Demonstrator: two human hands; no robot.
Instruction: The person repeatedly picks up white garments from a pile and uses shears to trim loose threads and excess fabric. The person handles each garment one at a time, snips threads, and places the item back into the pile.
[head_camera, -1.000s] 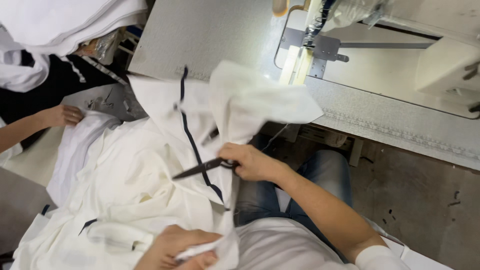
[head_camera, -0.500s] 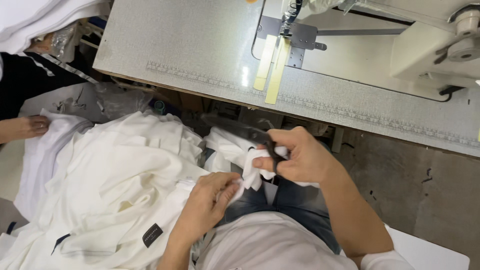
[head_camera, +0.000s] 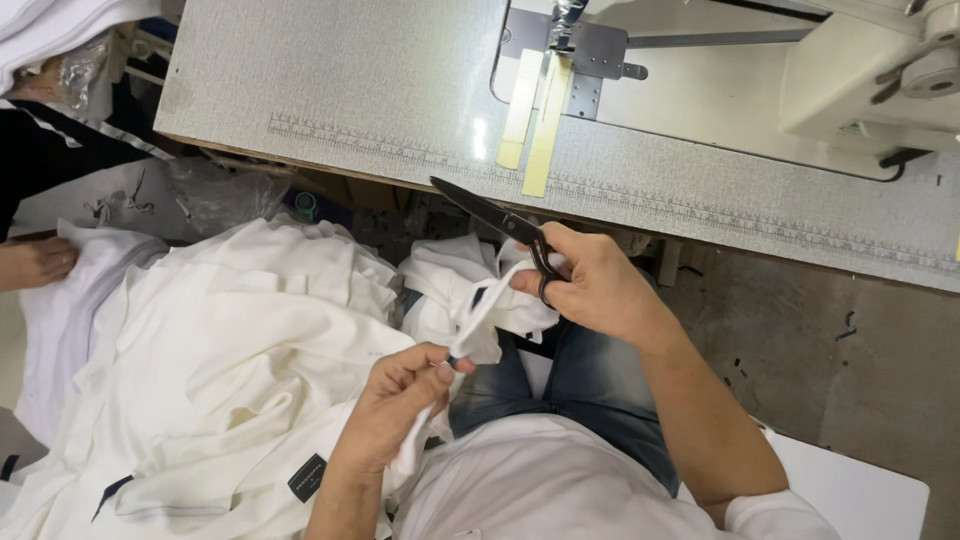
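Gripping a pair of black scissors (head_camera: 510, 232) with its fingers through the loops, the right hand (head_camera: 598, 290) sits just this side of the sewing table (head_camera: 350, 90), the blades shut and pointing up and left toward the table's front edge. Half a second ago both hands were bunched close together on a wad of white cloth below that edge; now they have drawn apart, and a narrow white fabric strip (head_camera: 480, 315) runs taut between them. A second ago the scissors were lower, over the spread garment, so the work seems to have passed from handling the big piece to dealing with this strip. The left hand (head_camera: 400, 405), further from the table and nearer the body, pinches the strip's lower end between thumb and fingertips. The strip's upper end runs beneath the right thumb, beside the scissor handles, and it lies outside the closed blades. A heap of white garments (head_camera: 230, 360) fills the lap to the left of the hands, below the table edge, with a small dark label near its lower part. At the table's far side stands the sewing machine (head_camera: 880, 70). Far left of the table, another person's hand (head_camera: 35, 262) rests on white cloth.
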